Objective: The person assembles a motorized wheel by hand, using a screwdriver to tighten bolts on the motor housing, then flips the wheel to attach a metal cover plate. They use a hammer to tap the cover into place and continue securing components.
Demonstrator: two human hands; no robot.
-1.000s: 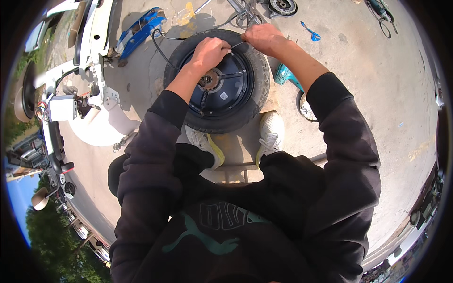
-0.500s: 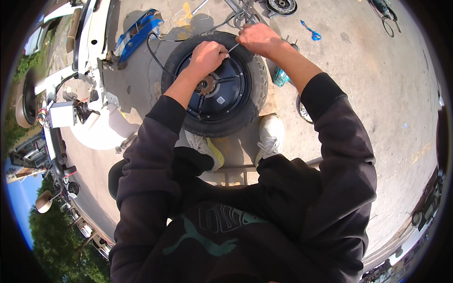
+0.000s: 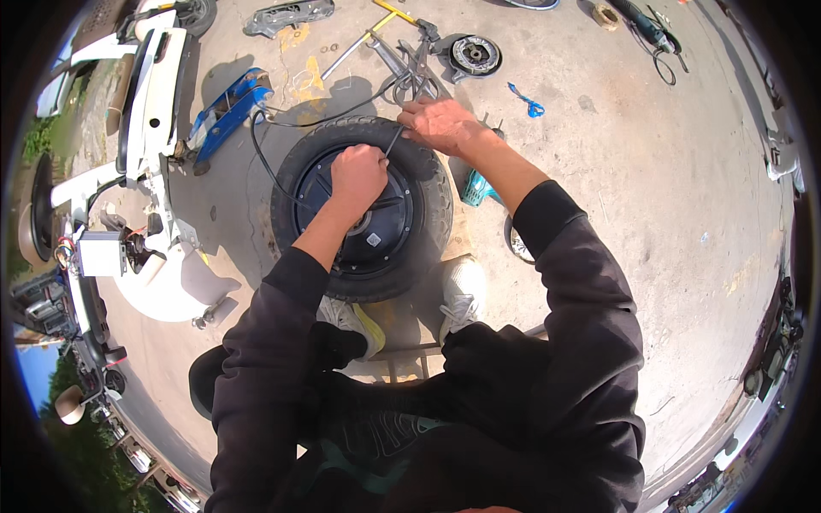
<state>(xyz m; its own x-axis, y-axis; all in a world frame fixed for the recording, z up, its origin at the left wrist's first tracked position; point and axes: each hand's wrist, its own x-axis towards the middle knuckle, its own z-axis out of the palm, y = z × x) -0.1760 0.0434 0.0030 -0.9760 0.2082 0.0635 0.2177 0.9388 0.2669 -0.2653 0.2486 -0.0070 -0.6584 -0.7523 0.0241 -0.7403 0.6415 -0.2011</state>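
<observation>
Rod (image 3: 394, 141) swung steeper over wheel (image 3: 385, 229) — suggests turning stroke in progress. Left hand (image 3: 359, 177) pinches near end; right hand (image 3: 440, 126) fingers curled at far end. Wheel lies before shoes (image 3: 463, 297).

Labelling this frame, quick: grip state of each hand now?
Left hand: closed, holding the near end of a thin rod.
Right hand: closed, holding the rod's far end.
</observation>
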